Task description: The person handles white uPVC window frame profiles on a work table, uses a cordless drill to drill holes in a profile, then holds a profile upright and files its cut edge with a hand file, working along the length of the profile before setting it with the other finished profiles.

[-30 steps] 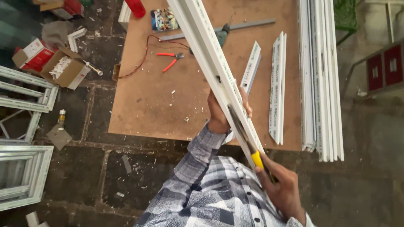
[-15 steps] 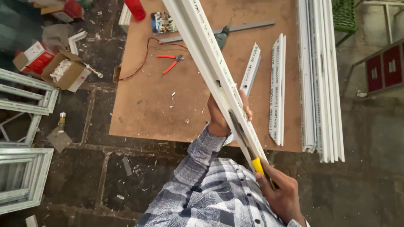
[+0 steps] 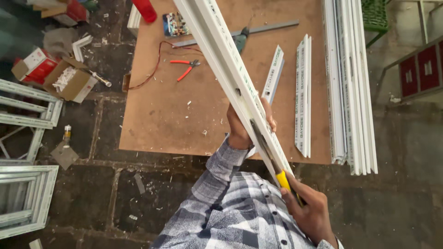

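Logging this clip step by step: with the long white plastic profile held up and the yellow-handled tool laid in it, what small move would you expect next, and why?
Probably a short push of the yellow-handled flat tool further up the channel. The right hand has its grip on the handle, the blade lies along the long white plastic profile, and the left hand clasps the profile just ahead of the blade, steadying it above the brown board table.
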